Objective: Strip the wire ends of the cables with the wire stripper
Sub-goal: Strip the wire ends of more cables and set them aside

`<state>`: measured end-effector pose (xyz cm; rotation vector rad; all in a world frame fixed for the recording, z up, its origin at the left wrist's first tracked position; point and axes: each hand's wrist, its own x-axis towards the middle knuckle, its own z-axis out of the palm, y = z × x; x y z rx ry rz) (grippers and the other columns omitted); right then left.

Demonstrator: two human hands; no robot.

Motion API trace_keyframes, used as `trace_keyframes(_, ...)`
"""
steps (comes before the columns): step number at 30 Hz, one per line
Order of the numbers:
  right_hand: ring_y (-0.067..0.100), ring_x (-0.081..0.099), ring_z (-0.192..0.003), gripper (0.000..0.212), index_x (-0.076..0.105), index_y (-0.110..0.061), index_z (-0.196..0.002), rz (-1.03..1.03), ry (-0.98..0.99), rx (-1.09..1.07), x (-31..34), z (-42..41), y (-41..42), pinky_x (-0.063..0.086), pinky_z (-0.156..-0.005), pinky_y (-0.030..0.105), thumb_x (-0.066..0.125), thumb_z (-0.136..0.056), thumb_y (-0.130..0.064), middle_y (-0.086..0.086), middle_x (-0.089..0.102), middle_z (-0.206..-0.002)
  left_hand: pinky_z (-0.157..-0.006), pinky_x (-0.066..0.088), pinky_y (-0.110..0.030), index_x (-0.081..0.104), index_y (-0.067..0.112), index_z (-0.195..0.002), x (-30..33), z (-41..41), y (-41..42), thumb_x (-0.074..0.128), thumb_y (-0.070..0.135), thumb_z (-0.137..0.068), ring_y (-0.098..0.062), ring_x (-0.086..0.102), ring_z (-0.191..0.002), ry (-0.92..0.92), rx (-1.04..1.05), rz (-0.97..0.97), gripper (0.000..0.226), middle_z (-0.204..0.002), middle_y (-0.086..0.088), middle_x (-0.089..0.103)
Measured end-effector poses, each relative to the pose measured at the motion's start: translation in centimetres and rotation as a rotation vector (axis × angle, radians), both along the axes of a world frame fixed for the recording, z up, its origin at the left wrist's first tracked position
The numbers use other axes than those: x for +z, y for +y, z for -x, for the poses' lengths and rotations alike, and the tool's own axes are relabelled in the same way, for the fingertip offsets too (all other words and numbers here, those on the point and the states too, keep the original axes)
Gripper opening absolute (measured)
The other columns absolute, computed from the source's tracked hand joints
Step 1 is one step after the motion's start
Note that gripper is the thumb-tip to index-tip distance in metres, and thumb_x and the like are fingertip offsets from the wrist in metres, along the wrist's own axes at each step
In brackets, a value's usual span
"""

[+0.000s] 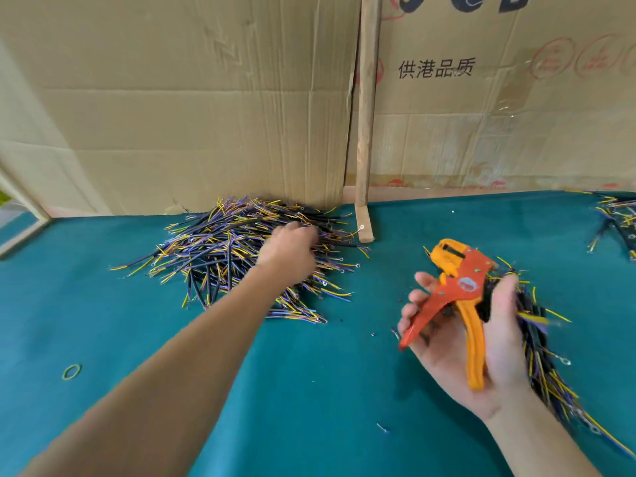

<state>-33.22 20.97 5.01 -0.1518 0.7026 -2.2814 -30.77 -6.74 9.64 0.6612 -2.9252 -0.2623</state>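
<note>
A large pile of short black cables [220, 249] with yellow and purple wire ends lies on the green table [309, 390] against the cardboard wall. My left hand [290, 251] reaches into the right side of that pile, its fingers curled down among the cables; what it grips is hidden. My right hand [464, 342] is palm up and holds the orange and yellow wire stripper [454, 297], fingers around its handles and jaws pointing away. Another heap of cables [540, 342] lies under and to the right of this hand.
Cardboard sheets [192, 108] form a wall behind the table, with a wooden stick [366, 115] standing upright between them. More cables [616, 218] lie at the far right edge. A green rubber band [71, 371] and small insulation scraps [382, 427] dot the cloth.
</note>
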Motion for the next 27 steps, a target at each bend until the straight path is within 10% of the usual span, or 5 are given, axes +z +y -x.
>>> trace_keyframes(16, 0.041, 0.071, -0.09, 0.061, 0.071, -0.002, -0.111, -0.167, -0.039, -0.031, -0.8, 0.1, -0.6, 0.06, -0.08, 0.048, 0.081, -0.078, -0.052, 0.026, 0.068, -0.101, -0.087, 0.047, -0.042, 0.066, 0.015, -0.101, 1.3, -0.3, -1.3, 0.058, 0.011, -0.094, -0.032, 0.06, -0.102, 0.138, -0.231, 0.167, 0.012, -0.102, -0.004, 0.066)
trace_keyframes(22, 0.041, 0.069, -0.085, 0.05, 0.069, 0.0, -0.108, -0.159, -0.023, 0.017, -0.8, 0.1, -0.7, 0.059, -0.079, 0.049, 0.084, -0.071, -0.031, 0.027, 0.067, -0.098, -0.05, 0.051, -0.025, 0.07, 0.01, -0.095, 1.0, -3.6, 7.1, 0.067, 0.001, -0.093, -0.014, 0.061, -0.052, 0.53, -0.098, -0.949, 0.01, -0.066, -0.002, 0.062)
trace_keyframes(27, 0.039, 0.069, -0.085, 0.048, 0.069, -0.003, -0.11, -0.2, 0.016, 0.03, -0.7, 0.2, -0.7, 0.06, -0.077, 0.047, 0.076, -0.072, -0.032, 0.027, 0.068, -0.099, -0.036, 0.039, -0.023, 0.068, 0.007, -0.113, -4.6, -5.3, 13.5, 0.061, 0.006, -0.099, -0.016, 0.052, -0.037, 0.569, -0.018, -1.314, 0.016, -0.08, -0.01, 0.06)
